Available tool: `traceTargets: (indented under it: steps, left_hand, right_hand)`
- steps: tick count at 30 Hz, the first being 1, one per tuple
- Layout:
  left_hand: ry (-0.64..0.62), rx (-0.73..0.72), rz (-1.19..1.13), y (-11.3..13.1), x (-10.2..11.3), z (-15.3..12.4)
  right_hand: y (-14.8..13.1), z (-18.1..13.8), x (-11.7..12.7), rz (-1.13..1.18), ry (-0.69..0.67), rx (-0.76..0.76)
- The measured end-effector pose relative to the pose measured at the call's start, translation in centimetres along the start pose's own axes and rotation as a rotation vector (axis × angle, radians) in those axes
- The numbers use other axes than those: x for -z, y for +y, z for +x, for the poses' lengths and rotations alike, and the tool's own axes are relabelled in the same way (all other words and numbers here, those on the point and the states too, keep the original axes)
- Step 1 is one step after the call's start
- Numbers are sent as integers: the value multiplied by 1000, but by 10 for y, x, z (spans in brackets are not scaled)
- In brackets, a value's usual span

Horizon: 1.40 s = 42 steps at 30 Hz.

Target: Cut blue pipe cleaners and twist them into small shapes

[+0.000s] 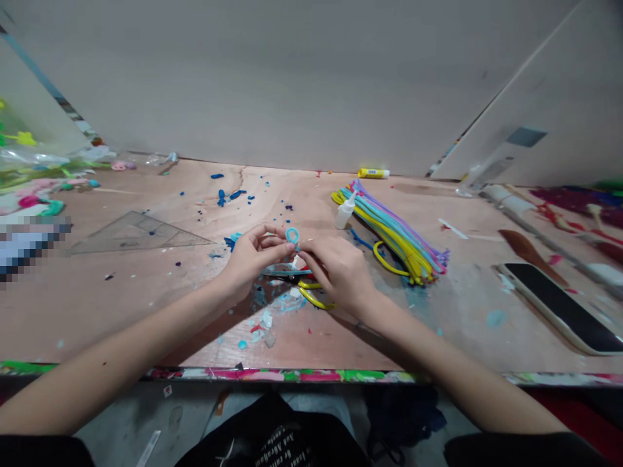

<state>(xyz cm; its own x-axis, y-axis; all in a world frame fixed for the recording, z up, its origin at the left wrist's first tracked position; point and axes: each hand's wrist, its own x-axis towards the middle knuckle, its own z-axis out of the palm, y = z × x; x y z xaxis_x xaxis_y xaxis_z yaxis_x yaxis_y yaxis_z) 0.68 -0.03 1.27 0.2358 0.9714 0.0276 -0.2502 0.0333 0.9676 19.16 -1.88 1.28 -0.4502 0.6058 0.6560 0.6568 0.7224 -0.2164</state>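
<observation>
**Blue pipe-cleaner ring (292, 235) pinched between two hands**

The left hand (253, 256) and right hand (338, 271) hold it at their fingertips, close together, above the middle of the plywood bench (146, 308); fingers partly hide the grip. A yellow loop (316, 299) lies beneath. Right of them lie a multicoloured pipe-cleaner bundle (396, 237) and a white glue bottle (344, 212).

Looped pipe-cleaner ring (292, 235) between left hand (253, 256) and right hand (335, 269) — both above plywood workbench (121, 311). Long pipe-cleaner bundle (394, 237) right of hands, plastic dropper bottle (344, 214) at its left end. Cylindrical glue stick (374, 173) behind, by painted wall (292, 78). Triangular plastic set square (141, 233) left of hands; flat smartphone (559, 308) far right.
</observation>
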Motion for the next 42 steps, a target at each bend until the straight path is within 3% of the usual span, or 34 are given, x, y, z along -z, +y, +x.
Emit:
traceTargets:
  steps: [14, 18, 23, 29, 32, 37, 42]
  left_hand:
    - [34, -17, 39, 0, -2, -1]
    - [17, 13, 63, -1, -1, 1]
    - [-62, 45, 121, 0, -2, -1]
    - [-145, 97, 155, -2, -4, -2]
    - [-148, 134, 101, -2, -4, -3]
    - [-181, 151, -40, 0, -5, -6]
    - [-177, 162, -92, -2, -5, -7]
  right_hand:
    - [-2, -1, 0, 64, -124, -92]
    - [-1, 2, 2, 198, -108, -141]
    - [5, 8, 5, 388, -9, -241]
    - [8, 10, 3, 531, -41, -297]
    - [10, 11, 1, 702, -81, -358]
    - [19, 7, -1, 1200, -176, -585]
    - [25, 0, -7, 1419, -302, -674]
